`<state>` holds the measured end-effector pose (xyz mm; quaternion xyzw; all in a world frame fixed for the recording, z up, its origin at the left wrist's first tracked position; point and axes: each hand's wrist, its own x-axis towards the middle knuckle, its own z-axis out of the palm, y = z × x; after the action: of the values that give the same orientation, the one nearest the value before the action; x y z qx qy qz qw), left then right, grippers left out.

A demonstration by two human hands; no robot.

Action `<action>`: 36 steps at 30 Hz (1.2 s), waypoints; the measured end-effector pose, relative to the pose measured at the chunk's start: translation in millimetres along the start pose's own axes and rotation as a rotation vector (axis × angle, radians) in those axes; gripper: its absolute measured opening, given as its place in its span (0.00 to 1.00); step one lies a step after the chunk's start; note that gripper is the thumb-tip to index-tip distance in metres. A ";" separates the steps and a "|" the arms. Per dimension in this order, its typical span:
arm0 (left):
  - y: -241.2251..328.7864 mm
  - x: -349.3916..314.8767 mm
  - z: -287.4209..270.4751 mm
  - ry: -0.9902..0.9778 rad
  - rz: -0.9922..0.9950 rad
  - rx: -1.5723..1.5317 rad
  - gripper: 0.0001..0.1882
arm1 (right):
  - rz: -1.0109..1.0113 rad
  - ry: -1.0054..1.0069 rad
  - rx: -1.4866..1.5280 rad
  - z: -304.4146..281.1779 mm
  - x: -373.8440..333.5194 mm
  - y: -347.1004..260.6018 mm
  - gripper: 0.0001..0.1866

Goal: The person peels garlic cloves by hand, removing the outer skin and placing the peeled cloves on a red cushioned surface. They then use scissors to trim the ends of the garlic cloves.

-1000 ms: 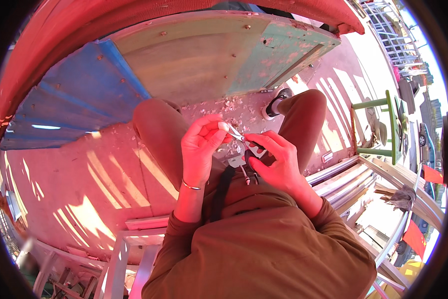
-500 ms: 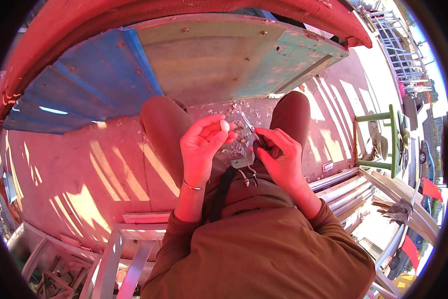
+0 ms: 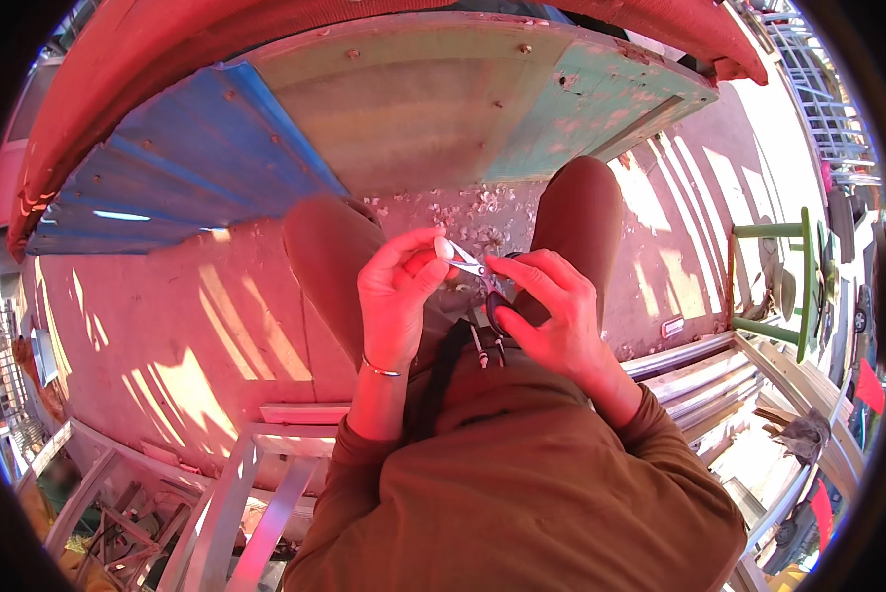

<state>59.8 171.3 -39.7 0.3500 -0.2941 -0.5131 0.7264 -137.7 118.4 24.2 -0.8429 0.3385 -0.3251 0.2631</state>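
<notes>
My left hand (image 3: pixel 392 291), on the left above my lap, pinches a small white oval piece (image 3: pixel 444 249) between thumb and fingertips. Its exact kind is too small to make out. My right hand (image 3: pixel 559 308) is closed round the dark handles of a pair of scissors (image 3: pixel 469 263). The silver blades point left and reach the white piece, seeming to touch it. How far the blades are spread is hard to tell. Part of the handles is hidden by my right fingers.
Pale scraps (image 3: pixel 487 204) litter the floor between my knees. Ahead stands a low blue and tan panel (image 3: pixel 404 109) under a red cover (image 3: pixel 295 39). A green metal frame (image 3: pixel 806 286) is at right, with long boards (image 3: pixel 695 380) nearer me. Metal frames (image 3: pixel 228 503) lie at lower left.
The scissors have swung from pointing up and away to pointing left, their blades now at the white piece. My right hand has turned with them; my left hand keeps its pinch.
</notes>
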 end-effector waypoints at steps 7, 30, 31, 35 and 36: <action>-10.3 7.8 2.6 -0.028 -0.051 0.021 0.19 | 0.304 -0.100 0.194 -4.9 -5.6 13.4 0.27; -31.6 27.6 22.7 -0.021 -0.209 0.001 0.18 | 0.167 0.019 0.109 -19.1 -14.5 52.8 0.28; -32.2 28.1 23.6 -0.017 -0.210 -0.006 0.17 | 0.159 0.018 0.092 -19.4 -14.6 53.4 0.28; -33.3 29.5 24.4 -0.015 -0.220 0.008 0.17 | 0.125 0.017 0.043 -19.9 -13.4 57.5 0.29; -32.5 29.4 23.3 -0.022 -0.222 0.013 0.18 | 0.146 0.010 0.071 -19.4 -14.1 57.5 0.29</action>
<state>32.8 131.1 -50.5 0.3795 -0.2648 -0.5922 0.6597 -182.7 88.2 -6.5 -0.8045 0.3884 -0.3213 0.3142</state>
